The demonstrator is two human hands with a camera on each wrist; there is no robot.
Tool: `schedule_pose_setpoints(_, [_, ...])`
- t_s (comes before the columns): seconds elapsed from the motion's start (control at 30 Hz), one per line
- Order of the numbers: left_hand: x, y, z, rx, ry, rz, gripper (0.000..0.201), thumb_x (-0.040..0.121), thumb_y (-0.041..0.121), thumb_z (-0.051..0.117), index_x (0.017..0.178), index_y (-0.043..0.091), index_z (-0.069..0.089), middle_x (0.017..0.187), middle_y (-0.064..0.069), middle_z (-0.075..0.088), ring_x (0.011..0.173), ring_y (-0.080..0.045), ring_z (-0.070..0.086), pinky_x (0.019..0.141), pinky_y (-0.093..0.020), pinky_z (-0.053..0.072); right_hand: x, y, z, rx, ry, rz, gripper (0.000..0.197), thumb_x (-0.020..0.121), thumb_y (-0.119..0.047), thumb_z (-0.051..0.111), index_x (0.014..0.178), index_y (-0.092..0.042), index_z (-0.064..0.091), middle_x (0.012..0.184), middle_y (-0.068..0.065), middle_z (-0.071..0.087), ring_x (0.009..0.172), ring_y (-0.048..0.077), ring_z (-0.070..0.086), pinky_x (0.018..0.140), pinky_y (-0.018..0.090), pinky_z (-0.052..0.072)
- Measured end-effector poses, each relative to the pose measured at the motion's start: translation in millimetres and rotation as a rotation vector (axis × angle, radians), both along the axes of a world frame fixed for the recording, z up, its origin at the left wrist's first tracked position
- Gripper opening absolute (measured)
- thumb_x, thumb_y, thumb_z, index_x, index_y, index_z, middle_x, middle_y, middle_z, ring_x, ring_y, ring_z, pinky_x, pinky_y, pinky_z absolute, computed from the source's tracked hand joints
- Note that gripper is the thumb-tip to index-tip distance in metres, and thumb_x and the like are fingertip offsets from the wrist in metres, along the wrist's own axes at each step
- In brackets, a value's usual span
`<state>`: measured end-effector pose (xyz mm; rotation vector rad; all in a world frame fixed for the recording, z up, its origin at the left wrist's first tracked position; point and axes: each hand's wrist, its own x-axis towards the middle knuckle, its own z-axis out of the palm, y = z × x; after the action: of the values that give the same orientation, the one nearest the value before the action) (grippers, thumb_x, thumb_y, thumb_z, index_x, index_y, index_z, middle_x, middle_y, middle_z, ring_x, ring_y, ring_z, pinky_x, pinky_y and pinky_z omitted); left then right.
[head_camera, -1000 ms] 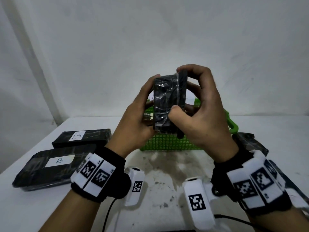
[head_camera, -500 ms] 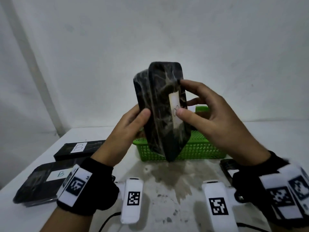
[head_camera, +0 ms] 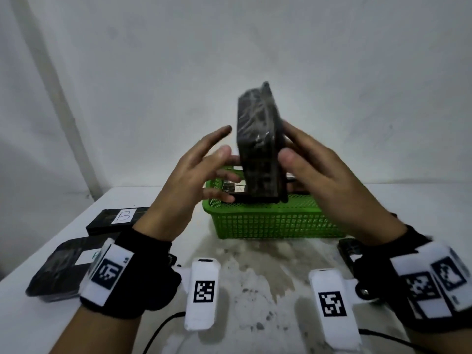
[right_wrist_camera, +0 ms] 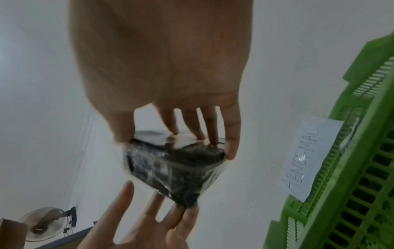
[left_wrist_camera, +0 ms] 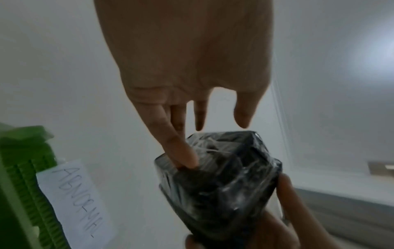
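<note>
A black box wrapped in clear film point(head_camera: 258, 146) stands upright in the air above a green mesh basket point(head_camera: 268, 221). My right hand point(head_camera: 286, 143) grips its right edge, thumb in front and fingers behind. My left hand point(head_camera: 222, 162) is beside the box with its fingers spread and straight. In the left wrist view the left index finger point(left_wrist_camera: 181, 151) touches the end of the box point(left_wrist_camera: 219, 182). The right wrist view shows the box point(right_wrist_camera: 170, 168) pinched from above, with left fingertips point(right_wrist_camera: 177, 214) under its lower corner. No label on the box shows.
A paper reading ABNORMAL point(right_wrist_camera: 309, 160) is fixed to the basket. Two black boxes marked B point(head_camera: 120, 218) point(head_camera: 63, 267) lie on the white table at the left. Another black box point(head_camera: 350, 249) lies at the right. More wrapped items sit inside the basket.
The box has turned, so its white label no longer faces me. My left hand has let go and spread its fingers; the right hand keeps hold.
</note>
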<state>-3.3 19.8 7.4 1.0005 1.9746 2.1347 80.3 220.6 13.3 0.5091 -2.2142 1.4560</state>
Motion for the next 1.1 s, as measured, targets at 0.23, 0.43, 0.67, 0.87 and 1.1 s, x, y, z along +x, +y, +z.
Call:
schedule_pose_setpoints(0.23, [5.7, 11.1, -9.6, -0.165, 0.2, -0.018, 0.076, 0.08, 0.034, 0.074, 0.147, 0.043, 0.04, 0.115, 0.0, 0.052, 0.099, -0.01, 0.065, 0.076, -0.031, 0.059, 0.8, -0.3, 1.2, -0.174, -0.092, -0.004, 0.026, 0.102, -0.034, 0.056, 0.127, -0.031, 0.063, 0.115, -0.006, 0.075, 0.103, 0.014, 0.073, 0.072, 0.034, 0.062])
schedule_pose_setpoints(0.43, [4.9, 9.0, -10.9, -0.206, 0.249, 0.026, 0.075, 0.077, 0.04, 0.076, 0.144, 0.047, 0.042, 0.122, 0.01, 0.052, 0.102, -0.01, 0.063, 0.087, -0.04, 0.059, -3.5, -9.0, -3.9, -0.152, 0.006, -0.127, 0.024, 0.091, -0.033, 0.062, 0.114, -0.029, 0.066, 0.102, -0.005, 0.076, 0.09, 0.014, 0.075, 0.062, 0.031, 0.059])
schedule_pose_setpoints(0.67, [5.9, 6.1, -8.2, -0.254, 0.267, 0.018, 0.082, 0.076, 0.043, 0.075, 0.148, 0.044, 0.036, 0.132, 0.01, 0.053, 0.108, -0.006, 0.062, 0.089, -0.028, 0.052, -3.4, -13.5, -3.5, -0.116, 0.039, -0.162, 0.04, 0.094, -0.033, 0.069, 0.133, -0.031, 0.063, 0.112, -0.012, 0.076, 0.104, 0.007, 0.072, 0.078, 0.035, 0.062])
schedule_pose_setpoints(0.87, [15.9, -7.3, 12.3, -0.16, 0.17, -0.075, 0.06, 0.082, 0.053, 0.056, 0.137, 0.03, 0.05, 0.125, 0.008, 0.068, 0.114, -0.012, 0.066, 0.089, -0.033, 0.057, 8.9, -2.6, 13.8, -0.353, -0.056, 0.121, 0.051, 0.091, -0.039, 0.052, 0.141, -0.029, 0.058, 0.133, -0.004, 0.068, 0.123, 0.013, 0.064, 0.086, 0.035, 0.056])
schedule_pose_setpoints(1.1, [6.1, -23.2, 8.2, 0.112, -0.129, 0.136, 0.051, 0.079, 0.032, 0.055, 0.119, 0.001, 0.055, 0.107, -0.015, 0.065, 0.094, -0.027, 0.068, 0.075, -0.038, 0.06, 6.8, -13.1, 7.8, -0.19, 0.011, -0.074, 0.047, 0.091, -0.037, 0.068, 0.137, -0.035, 0.058, 0.139, -0.013, 0.062, 0.129, 0.005, 0.056, 0.094, 0.026, 0.051])
